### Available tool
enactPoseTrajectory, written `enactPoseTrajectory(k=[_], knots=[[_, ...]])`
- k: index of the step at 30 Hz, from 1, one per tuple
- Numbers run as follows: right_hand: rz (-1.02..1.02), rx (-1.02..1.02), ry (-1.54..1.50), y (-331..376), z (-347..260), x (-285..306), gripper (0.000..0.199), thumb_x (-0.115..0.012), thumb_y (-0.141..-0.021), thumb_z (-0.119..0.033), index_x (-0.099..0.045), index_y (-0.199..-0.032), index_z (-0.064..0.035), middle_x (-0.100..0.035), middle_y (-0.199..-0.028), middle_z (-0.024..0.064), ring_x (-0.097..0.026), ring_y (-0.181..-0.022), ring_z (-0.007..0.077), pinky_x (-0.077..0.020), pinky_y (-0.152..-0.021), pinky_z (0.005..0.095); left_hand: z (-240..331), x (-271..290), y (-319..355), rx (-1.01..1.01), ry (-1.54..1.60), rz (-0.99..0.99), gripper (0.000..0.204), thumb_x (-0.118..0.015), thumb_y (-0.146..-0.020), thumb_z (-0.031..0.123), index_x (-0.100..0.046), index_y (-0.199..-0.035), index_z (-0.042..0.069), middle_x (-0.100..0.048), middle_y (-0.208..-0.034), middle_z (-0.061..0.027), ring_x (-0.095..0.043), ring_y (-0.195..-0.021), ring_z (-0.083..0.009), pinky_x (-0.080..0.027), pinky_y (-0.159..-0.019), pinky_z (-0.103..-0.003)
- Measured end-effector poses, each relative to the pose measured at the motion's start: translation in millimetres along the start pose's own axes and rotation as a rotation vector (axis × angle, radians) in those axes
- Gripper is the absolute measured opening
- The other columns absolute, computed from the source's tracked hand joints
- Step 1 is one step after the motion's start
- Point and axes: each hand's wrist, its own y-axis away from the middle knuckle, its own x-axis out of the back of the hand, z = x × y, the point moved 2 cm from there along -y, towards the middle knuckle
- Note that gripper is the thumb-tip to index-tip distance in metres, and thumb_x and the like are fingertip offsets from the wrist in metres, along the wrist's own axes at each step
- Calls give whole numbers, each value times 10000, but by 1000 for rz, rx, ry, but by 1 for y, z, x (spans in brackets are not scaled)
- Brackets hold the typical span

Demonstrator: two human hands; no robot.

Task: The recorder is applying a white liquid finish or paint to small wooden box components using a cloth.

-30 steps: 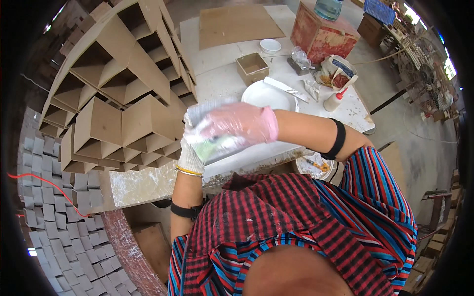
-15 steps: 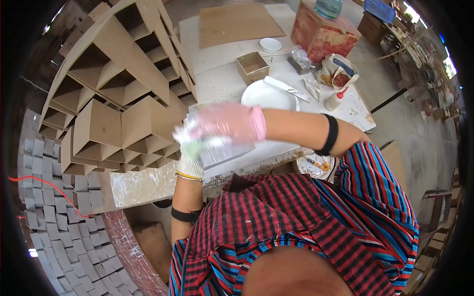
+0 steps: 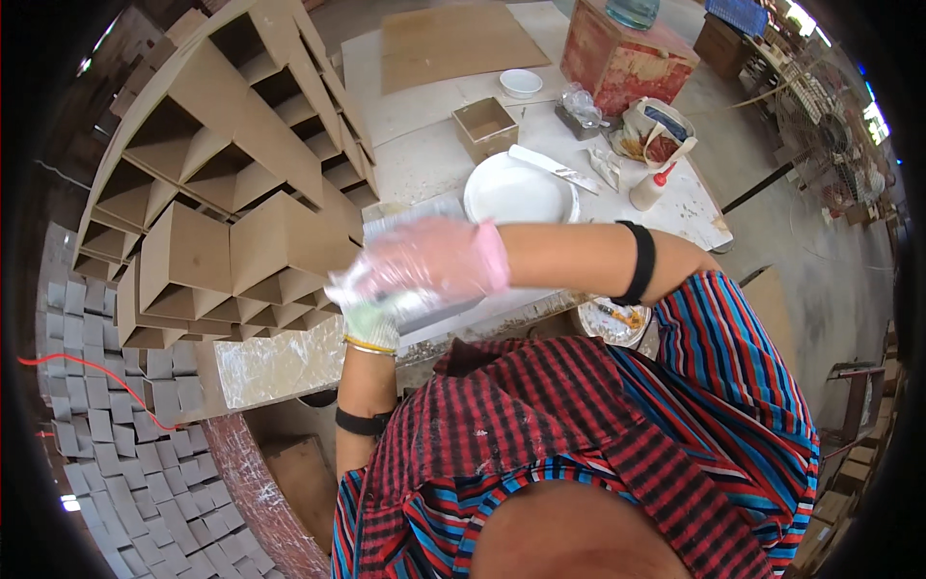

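Observation:
My right hand [image 3: 424, 259], in a pink glove with clear plastic over it, reaches across in front of me and lies over my left hand [image 3: 372, 324]. The left wears a white knit glove with a yellow cuff edge, and its fingers are hidden. The right hand's fingers curl down around something whitish that I cannot make out, and the plastic is slightly blurred. Beneath both hands, a stack of grey sheets [image 3: 446, 315] shows partly on the white table [image 3: 424, 125]. Just beyond them is a round white dish [image 3: 516, 200] with a flat white blade [image 3: 552, 168] across its rim.
Brown cardboard boxes [image 3: 285, 241] are piled high at the left. Farther back stand a small open box [image 3: 485, 130], a white bowl [image 3: 521, 84], a red-capped bottle [image 3: 651, 188], a cloth bag [image 3: 656, 132] and a red crate [image 3: 627, 60]. A bucket [image 3: 614, 321] sits by the table's near edge.
My right hand has shifted slightly lower and toward me over the left hand. The whole view has moved a little; the table things stand as before.

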Motion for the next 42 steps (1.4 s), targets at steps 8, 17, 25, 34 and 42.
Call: enactPoseTrajectory(k=[8, 17, 25, 34, 42], knots=[[342, -102, -147, 4, 56, 42, 418, -612, -833, -175, -516, -1239, -157, -572, -1126, 79, -545, -1050, 258, -446, -887, 381, -1, -20, 13, 48, 131, 48, 499, -412, -942, 412, -453, -1278, 46, -535, -1233, -121, -567, -1044, -273, -498, -867, -404], [242, -111, -79, 14, 52, 30, 356, -570, -853, -226, -553, -1193, -125, -608, -1077, 78, -574, -986, 259, -442, -873, 359, -14, 7, 8, -75, 35, -295, 503, -406, -948, 394, -397, -1304, 39, -486, -1280, -150, -546, -1080, -276, -480, -900, -411], [385, -405, 126, 62, 109, 52, 361, -571, -786, -113, -571, -1146, -85, -545, -1197, 140, -549, -1046, 296, -436, -909, 349, -27, 33, 65, -484, -70, -56, 450, -463, -924, 248, -395, -1307, 23, -496, -1286, -135, -507, -1147, -247, -438, -945, -342], [517, -662, -801, 52, 44, 7, 444, -563, -837, -215, -503, -1226, -9, -566, -1207, 106, -538, -1071, 184, -410, -913, 300, -22, 16, 171, -793, -1651, 413, 506, -589, -844, 219, -441, -1291, 37, -531, -1259, -113, -516, -1144, -222, -420, -952, -311], [436, -564, -1254, -41, -20, -36, 489, -576, -857, -222, -451, -1279, -8, -515, -1281, 83, -485, -1144, 160, -360, -967, 273, -17, 111, 200, -664, -944, 665, 449, -563, -855, 235, -476, -1256, 52, -528, -1249, -130, -523, -1120, -275, -436, -923, -371]])
